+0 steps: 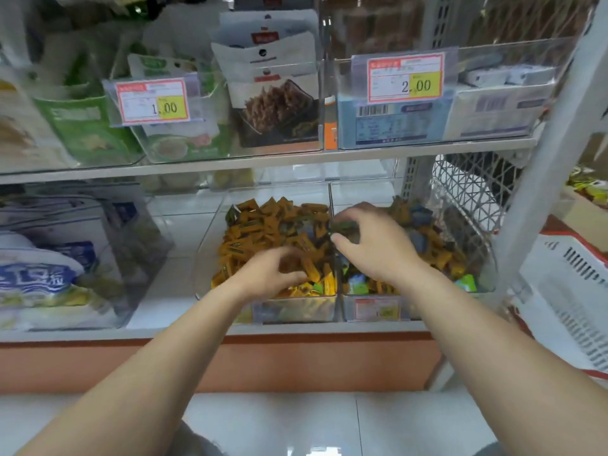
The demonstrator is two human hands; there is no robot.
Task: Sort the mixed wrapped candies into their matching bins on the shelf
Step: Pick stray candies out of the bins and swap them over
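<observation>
Two clear plastic bins stand side by side on the lower shelf. The left bin (210, 245) is heaped with orange wrapped candies (263, 225). The right bin (487, 278) holds a mix of orange, blue and green candies (437, 255). My left hand (273, 274) reaches into the front of the left bin, fingers curled over orange candies; blur hides whether it grips any. My right hand (375, 245) hovers over the divider between the bins, pinching a dark green candy (343, 227) between thumb and fingers.
A price label (378, 307) sits on the right bin's front. Blue-and-white bags (56, 258) fill the bin to the left. The upper shelf (263, 162) carries bins of snack packets with price tags. A white basket (572, 307) stands at the right.
</observation>
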